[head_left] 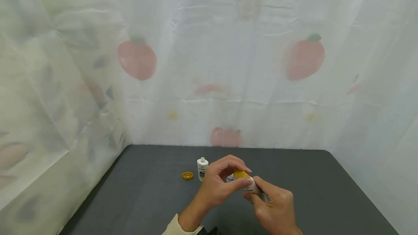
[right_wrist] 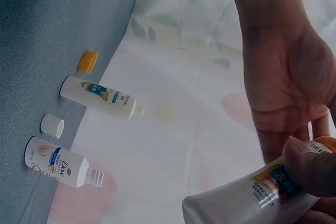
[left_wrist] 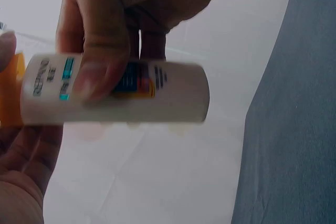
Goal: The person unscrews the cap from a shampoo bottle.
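In the head view my left hand [head_left: 217, 184] pinches a yellow cap [head_left: 241, 174] between thumb and fingers. The cap sits at the end of a white bottle [left_wrist: 181, 95], whose printed label shows in both wrist views. My right hand [head_left: 277, 204] grips that bottle's body, thumb across the label. The bottle is held tilted above the table, cap toward the left hand. Beyond the left hand stands another white bottle [head_left: 202, 168] without its cap, its narrow spout showing. A loose yellow cap [head_left: 187, 176] lies beside it.
The right wrist view shows an uncapped Dove bottle [right_wrist: 58, 162] with a threaded neck and a white cap [right_wrist: 52, 125] next to it; the left hand partly hides this bottle in the head view. A dark grey table [head_left: 147, 198] meets a fruit-printed curtain [head_left: 248, 64] behind.
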`<state>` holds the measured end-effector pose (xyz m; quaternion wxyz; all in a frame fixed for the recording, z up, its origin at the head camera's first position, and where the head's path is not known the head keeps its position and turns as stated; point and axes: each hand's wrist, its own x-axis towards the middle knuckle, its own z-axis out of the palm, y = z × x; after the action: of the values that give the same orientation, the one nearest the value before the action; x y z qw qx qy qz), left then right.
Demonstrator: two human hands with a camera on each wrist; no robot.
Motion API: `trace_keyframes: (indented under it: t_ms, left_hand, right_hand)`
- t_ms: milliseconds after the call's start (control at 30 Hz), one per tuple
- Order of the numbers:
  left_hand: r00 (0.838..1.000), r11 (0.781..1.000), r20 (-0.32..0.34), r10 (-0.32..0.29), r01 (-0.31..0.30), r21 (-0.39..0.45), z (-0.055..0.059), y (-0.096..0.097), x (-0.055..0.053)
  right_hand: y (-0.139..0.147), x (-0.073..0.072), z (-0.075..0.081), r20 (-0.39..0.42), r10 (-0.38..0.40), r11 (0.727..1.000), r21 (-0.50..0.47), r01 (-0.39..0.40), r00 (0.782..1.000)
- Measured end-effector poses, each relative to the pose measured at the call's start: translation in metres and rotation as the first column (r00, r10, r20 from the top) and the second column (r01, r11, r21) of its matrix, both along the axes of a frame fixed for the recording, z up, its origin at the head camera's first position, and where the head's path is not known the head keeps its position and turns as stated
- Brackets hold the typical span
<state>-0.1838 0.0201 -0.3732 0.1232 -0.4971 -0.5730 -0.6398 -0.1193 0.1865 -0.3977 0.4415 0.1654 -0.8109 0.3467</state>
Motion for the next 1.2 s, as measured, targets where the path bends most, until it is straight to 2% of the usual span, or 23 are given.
trace_keyframes:
  t_ms: [167, 333, 467, 700, 867, 1033, 1133, 1200]
  left_hand:
    - [0.999, 0.998, 0.018, -0.048, 0.047, 0.029, 0.0, 0.009, 0.002]
    - [0.998, 0.998, -0.026, -0.052, 0.053, 0.042, 0.001, 0.012, 0.002]
    - [0.998, 0.998, -0.013, -0.056, 0.056, 0.0, 0.0, 0.007, 0.002]
    - [0.985, 0.98, 0.007, -0.171, 0.171, -0.098, 0.0, -0.008, -0.001]
    - [0.978, 0.968, 0.009, -0.209, 0.208, -0.142, 0.002, -0.016, -0.005]
    - [0.985, 0.975, 0.061, -0.162, 0.169, -0.146, 0.001, -0.019, -0.006]
    - [0.993, 0.984, 0.044, -0.108, 0.113, -0.137, 0.0, -0.017, -0.007]
    - [0.998, 0.989, 0.004, -0.065, 0.065, -0.131, 0.0, -0.015, -0.008]
  right_hand:
    - [0.0, -0.002, -0.002, -0.01, 0.016, 1.0, -0.002, -0.016, 1.0]
    - [0.0, -0.004, -0.002, -0.013, 0.031, 1.0, -0.003, -0.031, 0.999]
    - [0.0, -0.003, -0.001, 0.043, 0.024, 0.999, -0.037, -0.022, 0.999]
    - [-0.002, -0.001, 0.002, 0.142, 0.021, 0.996, -0.088, -0.009, 0.99]
    - [-0.002, 0.0, 0.004, 0.166, 0.014, 0.996, -0.094, 0.002, 0.986]
    - [-0.001, 0.001, 0.004, 0.179, 0.003, 0.996, -0.086, 0.013, 0.984]
    - [-0.001, 0.002, 0.004, 0.182, -0.003, 0.997, -0.076, 0.017, 0.983]
    - [-0.001, 0.003, 0.004, 0.178, -0.005, 0.997, -0.071, 0.018, 0.984]
